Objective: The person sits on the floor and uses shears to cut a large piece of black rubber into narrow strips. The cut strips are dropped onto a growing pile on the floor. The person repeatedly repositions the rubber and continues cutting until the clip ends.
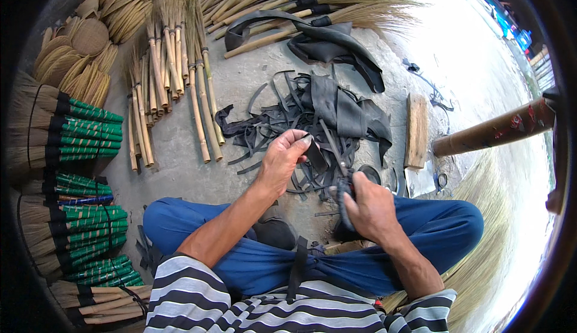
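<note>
My left hand [282,162] pinches a short piece of black rubber strip [317,157] between thumb and fingers. My right hand [369,207] is wrapped round the dark handles of a pair of scissors [332,142], whose long blades point up and away. The blades are just right of the strip; whether they touch it I cannot tell. Beyond both hands lies a tangled heap of cut black rubber strips [261,126], with a wider rubber sheet [336,106] on its right side.
A long folded rubber band [360,63] lies farther off, near bamboo-handled brooms [258,3]. More bamboo brooms [174,75] stand at left. Bundled green-handled brooms [90,132] line the left edge. A wooden block [416,130] and a brown post [493,130] are at right.
</note>
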The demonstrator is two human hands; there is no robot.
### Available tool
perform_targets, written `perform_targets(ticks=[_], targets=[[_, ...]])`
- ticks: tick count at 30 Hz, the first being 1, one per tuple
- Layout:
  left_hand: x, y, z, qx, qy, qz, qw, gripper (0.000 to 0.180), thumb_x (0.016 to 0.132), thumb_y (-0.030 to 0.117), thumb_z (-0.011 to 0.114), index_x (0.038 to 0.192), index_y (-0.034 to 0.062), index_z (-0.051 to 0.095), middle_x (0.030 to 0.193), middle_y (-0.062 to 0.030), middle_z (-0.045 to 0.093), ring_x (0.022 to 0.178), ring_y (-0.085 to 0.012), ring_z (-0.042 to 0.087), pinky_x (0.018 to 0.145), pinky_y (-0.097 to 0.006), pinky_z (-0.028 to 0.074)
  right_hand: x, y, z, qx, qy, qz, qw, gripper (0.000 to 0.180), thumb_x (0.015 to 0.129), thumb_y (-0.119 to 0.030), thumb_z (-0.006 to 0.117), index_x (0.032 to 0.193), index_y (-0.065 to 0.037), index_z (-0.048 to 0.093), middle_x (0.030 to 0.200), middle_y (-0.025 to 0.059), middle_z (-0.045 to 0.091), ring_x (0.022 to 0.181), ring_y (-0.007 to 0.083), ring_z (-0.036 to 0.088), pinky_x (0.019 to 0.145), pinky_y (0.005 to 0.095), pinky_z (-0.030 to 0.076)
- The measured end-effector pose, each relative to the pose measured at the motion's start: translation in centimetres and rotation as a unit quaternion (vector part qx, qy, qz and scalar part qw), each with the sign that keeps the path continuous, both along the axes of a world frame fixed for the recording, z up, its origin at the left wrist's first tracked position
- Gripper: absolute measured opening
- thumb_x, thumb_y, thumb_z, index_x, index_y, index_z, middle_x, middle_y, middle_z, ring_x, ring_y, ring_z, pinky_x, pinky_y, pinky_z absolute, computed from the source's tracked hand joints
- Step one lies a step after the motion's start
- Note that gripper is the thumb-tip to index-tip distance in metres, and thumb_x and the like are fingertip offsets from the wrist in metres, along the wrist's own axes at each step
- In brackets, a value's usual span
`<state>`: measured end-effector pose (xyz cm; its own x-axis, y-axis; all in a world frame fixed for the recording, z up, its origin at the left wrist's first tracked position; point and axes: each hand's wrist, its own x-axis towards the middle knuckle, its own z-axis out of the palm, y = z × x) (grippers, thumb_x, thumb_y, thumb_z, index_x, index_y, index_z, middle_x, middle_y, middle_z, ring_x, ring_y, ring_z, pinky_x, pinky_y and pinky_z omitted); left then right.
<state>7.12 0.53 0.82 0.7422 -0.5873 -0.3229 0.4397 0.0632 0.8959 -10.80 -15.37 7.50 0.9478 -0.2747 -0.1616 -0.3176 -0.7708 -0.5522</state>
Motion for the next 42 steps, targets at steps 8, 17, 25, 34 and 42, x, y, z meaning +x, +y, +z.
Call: perform_targets(ticks=[8,17,25,34,42], targets=[[1.1,-0.7,3.5,0.06,-0.155,0.04,0.985,0.029,0.105,0.01,0.061,0.132,0.0016,0.06,0.124,-0.0084,0.069,0.118,-0.0151,0.063,0.108,-0.031,0.048,-4.6,-6.1,8.0,0.239,-0.142,-0.182,0.943,0.044,0.106,-0.047,0.06,0.097,-0.004,0.057,0.075,0.0011,0.052,0.063,0.0134,0.05,0.056,0.0315,0.039],[-15.8,-5.2,14.7,-0.355,0.194,-0.376,0.833,0.026,0.103,0.018,0.063,0.125,0.0041,0.063,0.109,-0.0089,0.07,0.105,-0.018,0.067,0.1,-0.035,0.051,-6.8,-12.2,8.3,0.448,-0.504,-0.258,0.692,0.049,0.106,-0.056,0.055,0.104,-0.007,0.052,0.078,0.003,0.053,0.057,0.0104,0.051,0.043,0.023,0.043],[-13.7,-2.6,15.9,-0.321,0.143,-0.202,0.914,0.027,0.101,0.018,0.064,0.124,0.0035,0.063,0.108,-0.0098,0.07,0.104,-0.0188,0.068,0.099,-0.035,0.051,-4.8,-13.0,9.1,0.471,-0.434,-0.117,0.759,0.045,0.108,-0.05,0.057,0.107,-0.005,0.053,0.085,0.0058,0.055,0.062,0.0125,0.051,0.051,0.0249,0.042],[-11.5,3.4,17.8,-0.299,0.091,0.01,0.95,0.028,0.1,0.018,0.065,0.123,0.0028,0.062,0.108,-0.0108,0.069,0.102,-0.0197,0.069,0.098,-0.035,0.052,-1.5,-9.8,13.4,0.35,-0.426,-0.099,0.829,0.046,0.108,-0.049,0.057,0.107,-0.004,0.054,0.087,0.0069,0.056,0.064,0.0131,0.052,0.054,0.0257,0.042],[-10.7,6.5,18.1,-0.299,0.079,0.09,0.947,0.029,0.099,0.018,0.066,0.123,0.0023,0.062,0.107,-0.0117,0.069,0.101,-0.0205,0.069,0.097,-0.036,0.053,-1.4,-7.8,14.2,0.312,-0.421,-0.087,0.847,0.046,0.107,-0.048,0.058,0.107,-0.003,0.055,0.088,0.0079,0.058,0.066,0.0136,0.052,0.057,0.0263,0.042]])
